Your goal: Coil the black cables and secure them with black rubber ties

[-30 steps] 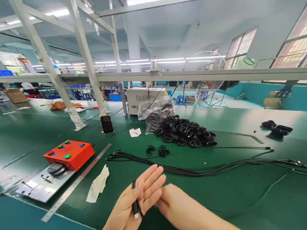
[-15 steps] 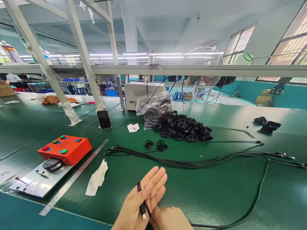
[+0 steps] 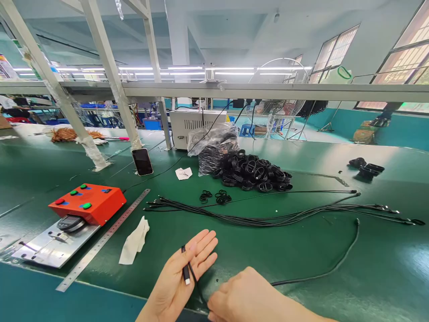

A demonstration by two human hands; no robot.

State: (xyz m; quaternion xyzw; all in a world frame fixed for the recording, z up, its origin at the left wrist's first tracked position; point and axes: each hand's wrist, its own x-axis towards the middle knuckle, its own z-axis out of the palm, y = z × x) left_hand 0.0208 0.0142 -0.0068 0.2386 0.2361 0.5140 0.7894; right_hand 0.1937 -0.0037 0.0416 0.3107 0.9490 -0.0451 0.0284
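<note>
Left hand is lying open, palm up, not clenched at all, with a black cable plug resting across the palm and its thin cord trailing down toward the right hand. Can't tell if that right hand is pinching anything, since its fingers are hidden. Looks like one cable being looked over on its own. Loose cable bundle sits around 12 o'clock, black rubber rings just past it, orange gauge box at 10 o'clock.
</note>
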